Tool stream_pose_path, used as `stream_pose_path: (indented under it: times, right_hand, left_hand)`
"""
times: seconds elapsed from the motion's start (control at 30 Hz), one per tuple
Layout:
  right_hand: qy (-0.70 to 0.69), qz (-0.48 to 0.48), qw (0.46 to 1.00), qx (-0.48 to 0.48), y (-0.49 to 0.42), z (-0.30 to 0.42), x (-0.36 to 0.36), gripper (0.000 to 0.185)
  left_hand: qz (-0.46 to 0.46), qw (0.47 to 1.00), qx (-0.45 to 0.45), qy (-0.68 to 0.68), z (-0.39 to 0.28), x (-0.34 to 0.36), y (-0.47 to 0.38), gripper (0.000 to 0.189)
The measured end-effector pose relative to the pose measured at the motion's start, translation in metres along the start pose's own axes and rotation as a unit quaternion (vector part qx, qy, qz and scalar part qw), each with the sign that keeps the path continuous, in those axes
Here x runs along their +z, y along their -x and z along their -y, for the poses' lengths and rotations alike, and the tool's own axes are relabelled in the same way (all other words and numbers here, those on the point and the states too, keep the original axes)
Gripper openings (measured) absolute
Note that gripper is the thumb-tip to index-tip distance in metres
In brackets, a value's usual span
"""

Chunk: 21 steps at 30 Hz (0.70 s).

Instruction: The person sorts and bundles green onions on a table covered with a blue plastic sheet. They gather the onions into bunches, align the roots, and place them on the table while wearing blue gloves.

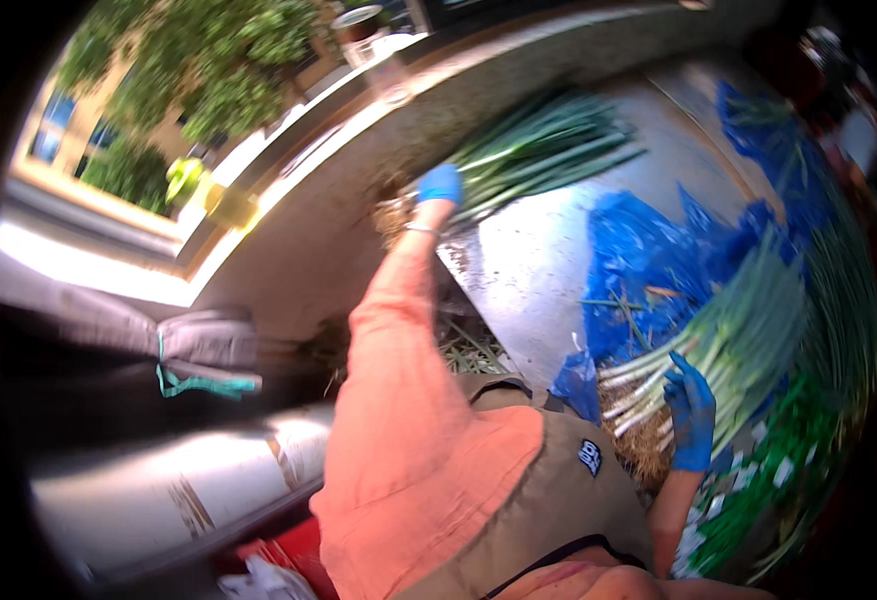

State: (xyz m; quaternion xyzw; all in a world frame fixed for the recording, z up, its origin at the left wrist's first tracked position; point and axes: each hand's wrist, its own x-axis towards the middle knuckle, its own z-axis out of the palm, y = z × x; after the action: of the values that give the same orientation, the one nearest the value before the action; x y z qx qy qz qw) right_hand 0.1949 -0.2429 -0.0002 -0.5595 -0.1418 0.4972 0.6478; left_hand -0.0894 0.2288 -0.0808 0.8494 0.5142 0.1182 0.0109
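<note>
My left hand (pixel 439 184), in a blue glove, is stretched out to the far pile of green onions (pixel 551 142). It closes over the stalks near the root ends; its fingertips are hidden. Brown roots (pixel 392 214) stick out to the left of it. My right hand (pixel 692 416), also gloved in blue, hovers at or against a nearer heap of green onions (pixel 746 322). Its fingers are apart and loosely bent, with nothing seen between them. White stalks and tangled roots (pixel 641 446) of this heap lie beside that hand.
Blue plastic sheeting (pixel 633 262) lies crumpled on the metal tabletop (pixel 532 251). Green ties with white tags (pixel 768 476) are heaped at the lower right. A low wall and window ledge (pixel 318 142) border the far left. Below the table edge are loose trimmings (pixel 472 349).
</note>
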Motion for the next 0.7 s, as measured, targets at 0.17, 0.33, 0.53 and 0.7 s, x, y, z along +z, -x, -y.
stream_pose_path:
  times: [0.17,0.33,0.53,0.7]
  right_hand:
    - [0.004,-0.046,0.999,-0.018,0.009,-0.009,-0.017,0.04]
    - [0.002,-0.06,0.998,-0.025,0.017,-0.006,-0.023,0.04]
    - [-0.033,-0.076,0.995,-0.046,0.022,-0.012,-0.026,0.04]
    - [-0.018,-0.155,0.983,-0.1,0.027,-0.021,-0.049,0.037]
  left_hand:
    - [-0.109,0.991,-0.066,-0.029,-0.011,0.043,-0.006,0.018]
    - [-0.075,0.995,-0.061,0.0,-0.004,0.0,0.011,0.014]
    - [0.078,0.993,-0.093,-0.001,0.05,0.007,0.007,0.027]
    - [0.264,0.962,-0.062,-0.042,0.076,0.012,-0.02,0.032]
